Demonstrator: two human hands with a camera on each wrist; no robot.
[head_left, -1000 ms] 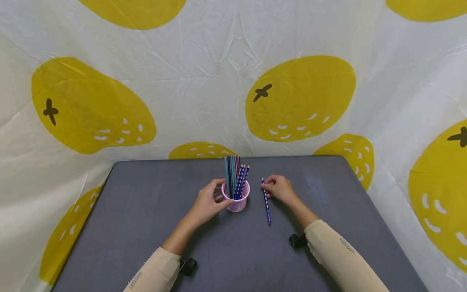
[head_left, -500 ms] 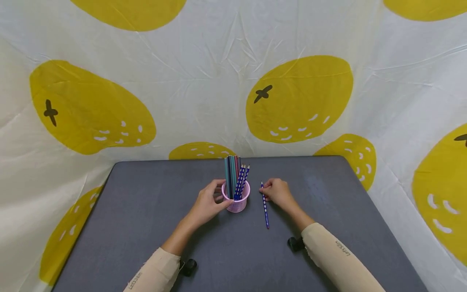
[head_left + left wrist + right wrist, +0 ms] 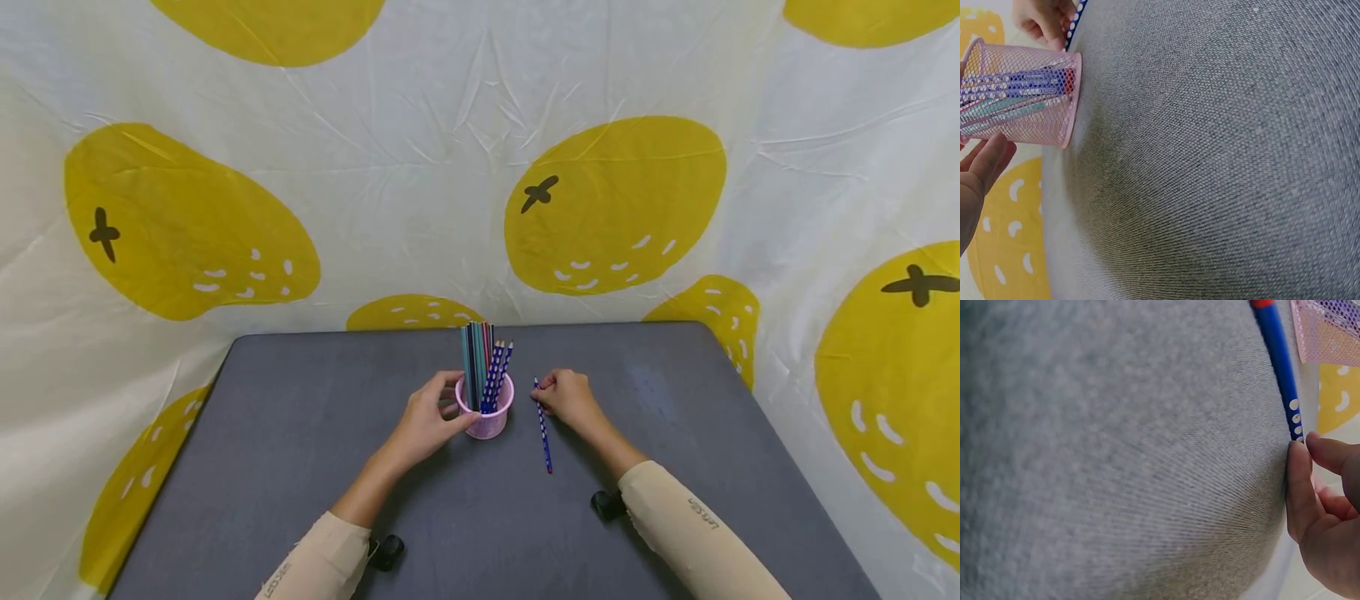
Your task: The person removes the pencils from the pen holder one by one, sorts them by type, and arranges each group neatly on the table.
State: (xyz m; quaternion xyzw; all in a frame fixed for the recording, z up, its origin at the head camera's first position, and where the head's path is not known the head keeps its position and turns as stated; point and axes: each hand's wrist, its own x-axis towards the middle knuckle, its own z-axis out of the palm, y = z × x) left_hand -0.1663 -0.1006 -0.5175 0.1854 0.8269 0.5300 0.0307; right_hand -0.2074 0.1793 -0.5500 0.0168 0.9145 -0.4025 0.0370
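Note:
A pink mesh pen holder (image 3: 487,427) stands upright on the grey table, with several blue dotted pencils (image 3: 493,379) and several teal, black and red sticks (image 3: 476,358) in it. My left hand (image 3: 426,421) holds the pen holder from its left side, thumb at the near rim and fingers behind. To the right of the holder, my right hand (image 3: 572,398) pinches a blue pencil (image 3: 543,437) with white dots near its pointed end. The pencil's red end (image 3: 1262,302) points toward me, low over or on the table; I cannot tell which.
The grey cloth-covered table (image 3: 300,467) reaches back to a white curtain (image 3: 405,217) printed with yellow fruit. A black wrist camera (image 3: 387,552) sits under the left sleeve, another black camera (image 3: 607,504) under the right.
My right hand has shifted slightly left and toward me, with the pencil in it. The left hand and the pen holder have stayed in place.

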